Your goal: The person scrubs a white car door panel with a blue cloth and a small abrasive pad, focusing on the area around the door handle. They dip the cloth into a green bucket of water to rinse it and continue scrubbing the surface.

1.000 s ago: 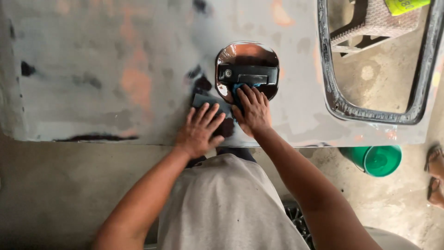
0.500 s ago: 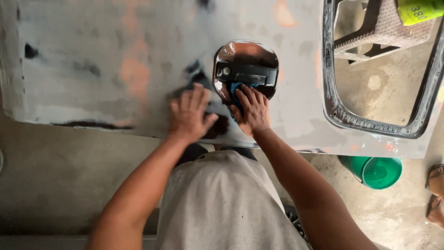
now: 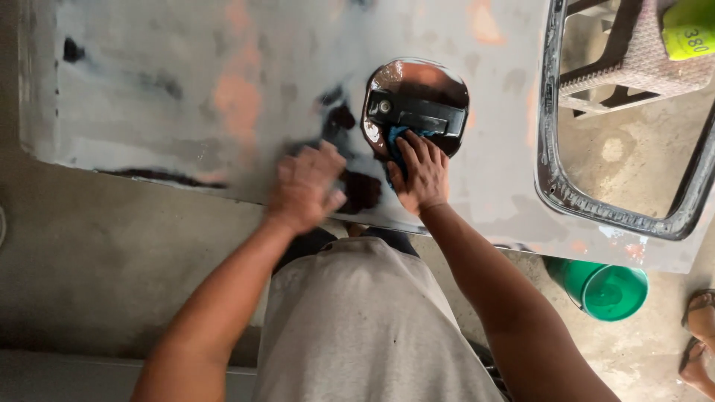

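Note:
A grey primed car door panel (image 3: 186, 89) with orange and dark patches lies flat before me. My left hand (image 3: 305, 186) is blurred and pressed palm-down on the panel near its lower edge, beside a dark patch (image 3: 361, 190). Whether anything lies under the palm is hidden. My right hand (image 3: 423, 175) rests at the lower rim of the shiny door-handle recess (image 3: 417, 97), its fingers pressing a blue cloth (image 3: 395, 139) into the recess below the black handle.
The door's window opening (image 3: 555, 186) lies to the right, and a plastic stool (image 3: 633, 63) shows through it. A green bucket (image 3: 607, 286) stands on the concrete floor at lower right. A foot in a sandal (image 3: 700, 342) is at the right edge.
My left hand has slid leftward across the panel, away from the recess. My right hand stays at the recess with the cloth.

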